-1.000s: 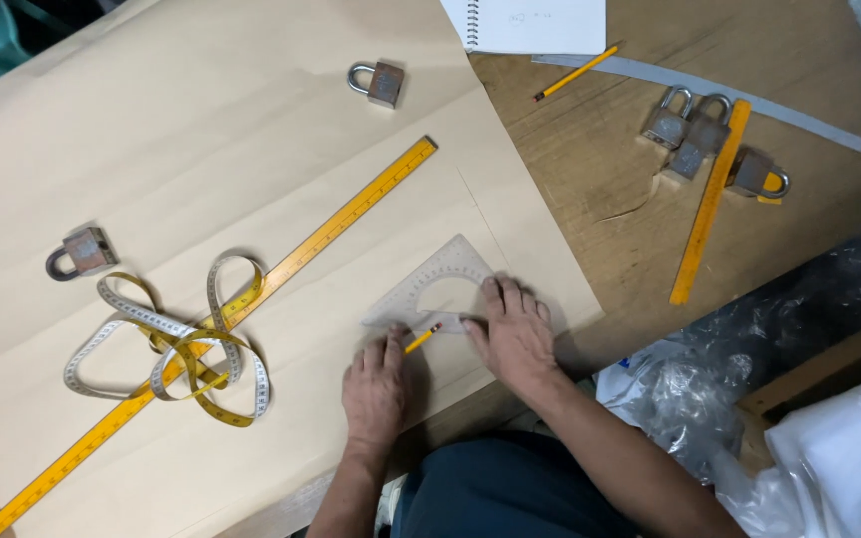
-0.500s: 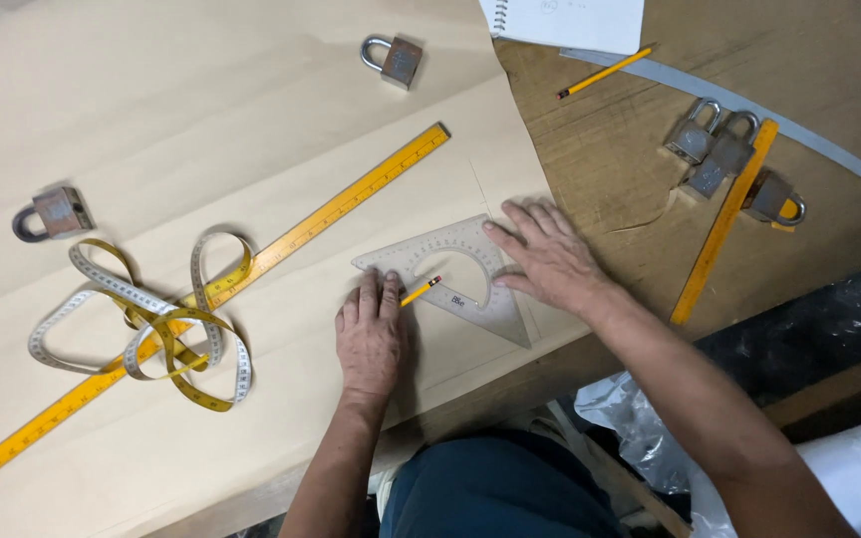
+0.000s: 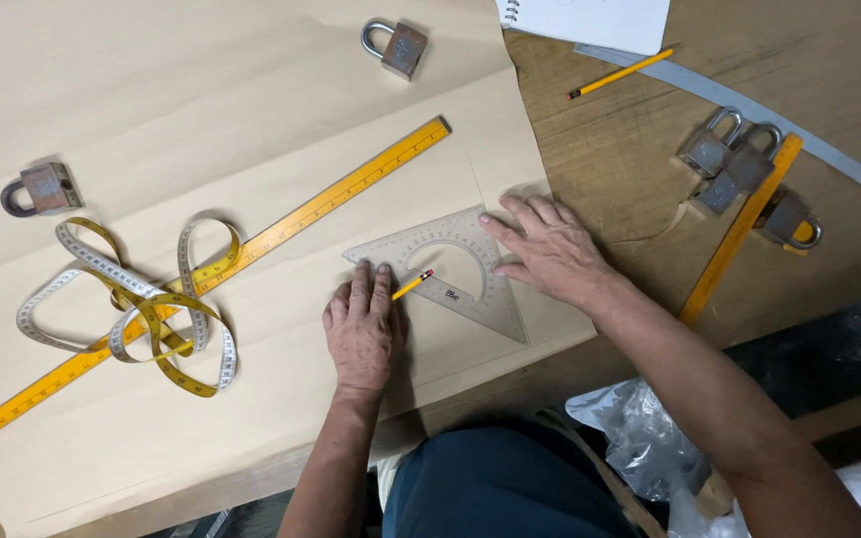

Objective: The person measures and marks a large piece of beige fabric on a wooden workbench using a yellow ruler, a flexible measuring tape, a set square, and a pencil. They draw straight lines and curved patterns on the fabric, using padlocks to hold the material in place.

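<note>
Around the clear set square [image 3: 450, 271] lie five padlocks [image 3: 403, 46], two yellow pencils [image 3: 622, 74], two long yellow rulers [image 3: 331, 204], one tape measure [image 3: 132, 304], one notebook [image 3: 590, 15] and one grey strip [image 3: 749, 105].

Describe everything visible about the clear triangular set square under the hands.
The set square is a see-through, plastic-looking triangle with a half-round protractor cut-out and fine scale marks along its edges. It lies flat on the tan paper near the table's front edge. The right hand presses its upper right part with spread fingers; the left hand, holding a yellow pencil, rests at its left corner.
</note>
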